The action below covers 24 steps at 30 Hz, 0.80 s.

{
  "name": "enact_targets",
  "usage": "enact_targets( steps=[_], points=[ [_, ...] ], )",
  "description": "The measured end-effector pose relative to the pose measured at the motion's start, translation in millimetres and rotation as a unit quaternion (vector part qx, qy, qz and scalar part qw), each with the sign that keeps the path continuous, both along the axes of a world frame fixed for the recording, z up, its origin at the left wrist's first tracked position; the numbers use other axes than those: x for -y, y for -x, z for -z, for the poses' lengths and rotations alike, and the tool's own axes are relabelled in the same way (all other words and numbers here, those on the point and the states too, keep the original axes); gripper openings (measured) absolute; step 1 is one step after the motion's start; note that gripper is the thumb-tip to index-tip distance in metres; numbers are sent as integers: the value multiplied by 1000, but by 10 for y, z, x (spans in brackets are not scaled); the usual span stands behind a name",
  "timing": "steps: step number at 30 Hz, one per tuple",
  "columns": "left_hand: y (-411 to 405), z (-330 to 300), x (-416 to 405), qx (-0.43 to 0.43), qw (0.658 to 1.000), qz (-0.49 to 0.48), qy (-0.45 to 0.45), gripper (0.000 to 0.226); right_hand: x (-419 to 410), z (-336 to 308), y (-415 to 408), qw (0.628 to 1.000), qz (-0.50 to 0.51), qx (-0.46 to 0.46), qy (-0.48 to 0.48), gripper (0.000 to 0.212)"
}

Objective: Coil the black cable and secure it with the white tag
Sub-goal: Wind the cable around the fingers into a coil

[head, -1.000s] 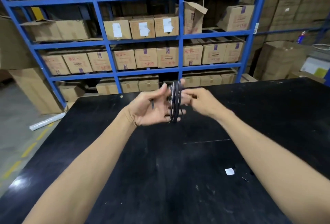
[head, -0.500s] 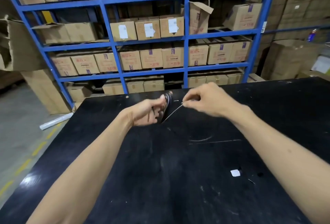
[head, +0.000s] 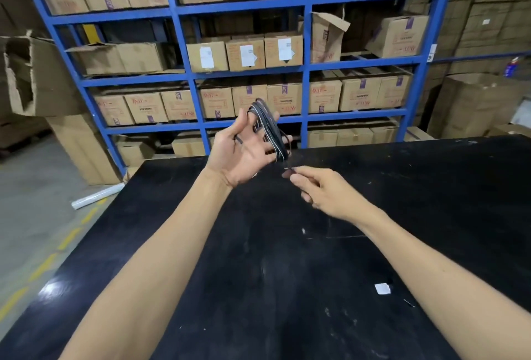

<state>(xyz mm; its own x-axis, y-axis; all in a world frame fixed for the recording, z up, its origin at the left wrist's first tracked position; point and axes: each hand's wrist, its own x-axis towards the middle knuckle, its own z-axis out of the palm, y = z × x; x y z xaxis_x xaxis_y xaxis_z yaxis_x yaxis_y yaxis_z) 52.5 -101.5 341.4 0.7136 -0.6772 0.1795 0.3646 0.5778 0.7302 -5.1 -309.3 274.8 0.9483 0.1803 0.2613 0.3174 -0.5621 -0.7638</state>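
Observation:
The black cable (head: 270,127) is wound in several loops around the spread fingers of my left hand (head: 244,152), which is raised palm-up above the far edge of the black table (head: 287,288). Just below and to the right, my right hand (head: 321,190) pinches a thin end piece that runs up to the bottom of the coil; whether it is the cable's end or the tag I cannot tell. A small white tag (head: 382,288) lies flat on the table near my right forearm.
Blue shelving (head: 306,69) full of cardboard boxes stands behind the table. More boxes are stacked at left and right. A white roll (head: 96,196) lies on the concrete floor to the left of the table.
My left hand has lifted and turned palm-up with the coil around its fingers. My right hand has dropped from beside the coil to just below it, still pinching the thin end.

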Motion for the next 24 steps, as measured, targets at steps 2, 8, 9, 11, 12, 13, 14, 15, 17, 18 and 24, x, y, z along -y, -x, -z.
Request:
enact_targets(
  steps=[2,8,9,11,12,13,14,15,17,18,24],
  points=[
    [-38,46,32,-6,998,-53,-18,37,-3,-30,69,999,0,7,51,22],
    [-188,370,74,23,960,-131,-248,58,91,-472,224,980,15,60,188,20],
    [-155,423,101,56,944,-114,-306,56,102,-554,228,976,12,78,205,20],
    [-40,494,160,127,910,-34,-394,51,126,-695,188,967,2,107,229,20],
    [22,517,190,147,897,14,-415,50,147,-754,162,963,-1,118,242,20],
    [62,542,211,153,893,52,-421,51,179,-800,127,960,-3,127,249,20],
    [101,553,224,149,897,84,-409,53,218,-836,96,960,-6,132,247,19],
    [145,554,231,141,905,110,-385,55,261,-863,70,963,-6,135,232,17],
    [232,556,236,121,928,144,-322,58,354,-890,35,975,6,139,174,11],
    [276,547,239,120,936,151,-294,58,397,-884,18,981,14,139,138,10],
    [427,338,340,87,986,107,-97,37,479,-567,19,996,23,84,-1,15]
  ],
)
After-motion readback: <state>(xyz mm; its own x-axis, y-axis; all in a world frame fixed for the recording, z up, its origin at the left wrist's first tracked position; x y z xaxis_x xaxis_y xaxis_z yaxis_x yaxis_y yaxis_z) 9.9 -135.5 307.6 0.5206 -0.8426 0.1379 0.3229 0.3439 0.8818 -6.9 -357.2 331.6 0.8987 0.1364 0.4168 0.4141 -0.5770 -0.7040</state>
